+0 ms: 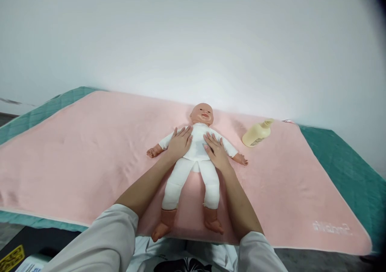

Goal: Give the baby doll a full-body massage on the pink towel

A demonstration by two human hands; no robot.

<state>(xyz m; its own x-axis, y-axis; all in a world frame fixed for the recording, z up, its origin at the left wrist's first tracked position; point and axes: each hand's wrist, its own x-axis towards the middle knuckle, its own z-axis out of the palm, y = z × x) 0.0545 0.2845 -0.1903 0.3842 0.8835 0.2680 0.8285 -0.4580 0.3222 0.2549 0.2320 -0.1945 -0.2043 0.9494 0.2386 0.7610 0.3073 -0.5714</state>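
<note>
A baby doll (198,145) with a white cloth body lies on its back, its head toward the wall and its feet toward me. My left hand (180,142) rests on the left side of its chest, fingers stretched out toward the shoulder. On the other side of the chest lies my right hand (216,149), flat with the fingers spread. Neither hand grips anything. To the right of the doll, a pale yellow pump bottle (256,134) lies tilted on the pink blanket (99,155).
Under the blanket, a green quilted pad (340,151) shows at both sides. A white wall (193,43) rises behind the far edge. At the lower left are a black surface (39,240) with a yellow label and part of a white object (33,263).
</note>
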